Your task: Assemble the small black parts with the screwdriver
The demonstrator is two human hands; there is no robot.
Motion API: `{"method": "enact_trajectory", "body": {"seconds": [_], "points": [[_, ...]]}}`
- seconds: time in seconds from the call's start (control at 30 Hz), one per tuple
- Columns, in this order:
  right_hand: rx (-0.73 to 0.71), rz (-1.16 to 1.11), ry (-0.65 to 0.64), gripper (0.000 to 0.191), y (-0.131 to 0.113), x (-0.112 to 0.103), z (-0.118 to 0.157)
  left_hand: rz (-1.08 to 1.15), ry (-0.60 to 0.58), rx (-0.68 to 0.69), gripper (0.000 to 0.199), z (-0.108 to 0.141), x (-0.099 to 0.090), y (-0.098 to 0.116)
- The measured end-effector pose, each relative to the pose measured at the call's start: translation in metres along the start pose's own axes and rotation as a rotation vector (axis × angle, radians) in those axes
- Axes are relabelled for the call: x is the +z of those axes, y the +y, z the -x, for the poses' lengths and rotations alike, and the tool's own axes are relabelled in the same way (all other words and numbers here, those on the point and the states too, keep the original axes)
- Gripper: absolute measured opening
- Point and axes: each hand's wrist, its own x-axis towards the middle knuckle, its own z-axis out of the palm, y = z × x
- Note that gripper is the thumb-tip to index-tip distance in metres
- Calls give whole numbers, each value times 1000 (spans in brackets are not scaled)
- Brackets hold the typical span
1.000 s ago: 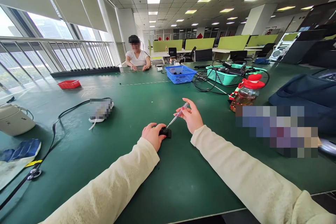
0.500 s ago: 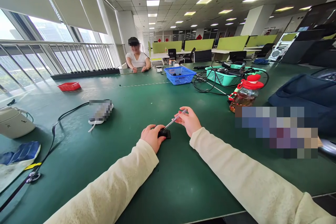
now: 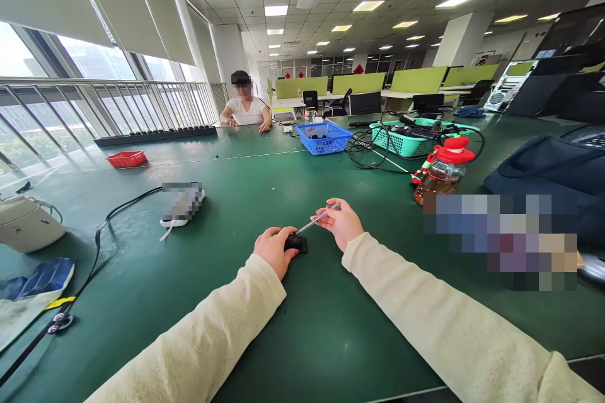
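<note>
On the green table, my left hand [image 3: 275, 249] is closed around a small flat black part [image 3: 297, 242], its fingers and thumb steadying it. The part's far side is covered by my fingers. My right hand [image 3: 344, 221] pinches a slim screwdriver [image 3: 316, 221] by its clear handle. The screwdriver slants down to the left, its thin metal shaft reaching the top of the black part beside my left fingertips. Whether the tip sits in a screw is too small to tell.
Ahead stand a blue basket [image 3: 325, 138] and a teal basket [image 3: 401, 140] with tangled black cables. A red-lidded bottle [image 3: 443, 173] is at the right, a red tray [image 3: 126, 159] at the far left. A co-worker [image 3: 244, 110] sits across the table [image 3: 302, 327].
My right hand has dipped slightly and the screwdriver lies at a lower slant. My left hand stays on the black part. One of the co-worker's hands has shifted left.
</note>
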Motion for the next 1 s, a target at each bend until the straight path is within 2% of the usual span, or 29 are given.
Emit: {"method": "enact_trajectory", "body": {"seconds": [1.0], "points": [[-2, -17, -3, 21, -1, -1, 1, 11, -23, 4, 42, 0, -2, 0]]}}
